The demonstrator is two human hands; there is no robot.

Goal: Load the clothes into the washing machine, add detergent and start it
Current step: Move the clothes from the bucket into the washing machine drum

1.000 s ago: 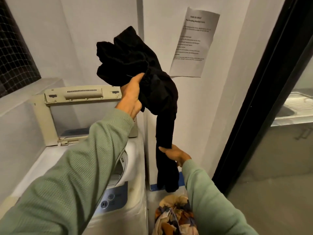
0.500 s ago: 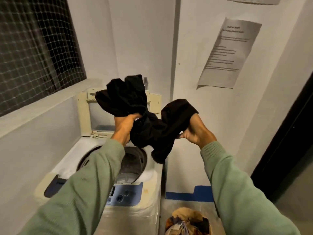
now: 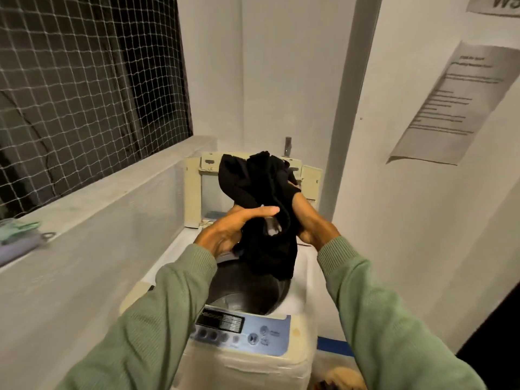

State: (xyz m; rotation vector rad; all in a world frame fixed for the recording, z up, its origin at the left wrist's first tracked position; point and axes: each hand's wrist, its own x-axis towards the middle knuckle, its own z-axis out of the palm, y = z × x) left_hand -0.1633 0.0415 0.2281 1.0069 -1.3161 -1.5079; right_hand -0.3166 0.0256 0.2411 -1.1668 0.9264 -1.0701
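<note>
A black garment (image 3: 261, 192) is bunched into one bundle directly above the open drum (image 3: 247, 291) of a white top-loading washing machine (image 3: 301, 274). My left hand (image 3: 230, 229) holds it from the left, thumb laid across the front of the cloth. My right hand (image 3: 312, 223) grips it from the right, its fingers buried in the fabric. The garment's lower end hangs just over the drum's rim. The lid (image 3: 194, 192) stands upright behind. The blue control panel (image 3: 247, 329) faces me at the front.
A netted window (image 3: 84, 88) and a concrete ledge (image 3: 112, 198) with green and purple items (image 3: 17, 232) lie to the left. A paper notice (image 3: 455, 105) hangs on the right wall. Blue tape (image 3: 334, 344) and a laundry pile (image 3: 343, 375) are on the floor, right of the machine.
My hands came together, gathering the spread garment into one bundle and lowering it over the drum. The view has moved closer to the machine.
</note>
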